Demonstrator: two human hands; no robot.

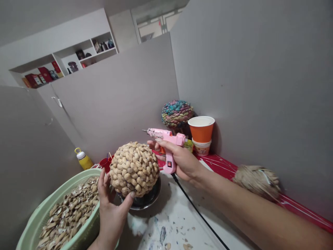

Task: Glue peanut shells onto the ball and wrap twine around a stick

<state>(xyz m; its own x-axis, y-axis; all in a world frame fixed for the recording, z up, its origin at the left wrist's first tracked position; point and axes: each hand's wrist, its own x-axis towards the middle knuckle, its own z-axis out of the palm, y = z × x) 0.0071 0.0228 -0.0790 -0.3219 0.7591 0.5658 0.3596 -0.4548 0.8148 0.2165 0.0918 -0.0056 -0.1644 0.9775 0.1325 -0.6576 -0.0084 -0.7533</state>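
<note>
My left hand [113,211] grips the lower left side of a round ball [135,166] covered all over in tan nut shells, thumb in front and fingers behind its left edge. Under the ball shows a dark, shiny bowl [152,198]; whether the two touch is hidden. My right hand [183,161] holds a pink hot glue gun [169,152] by its handle, the metal nozzle pointing left, above and apart from the ball. A black cord runs from the handle's base down over the table.
At the left stands a green basket [28,232] full of loose shells [70,211], with a yellow bottle [84,160] behind it. Orange paper cups [201,133], a multicoloured ball [177,113] and a raffia-like bundle [256,181] line the back. Shell bits litter the white table [153,231]. Grey panels enclose it.
</note>
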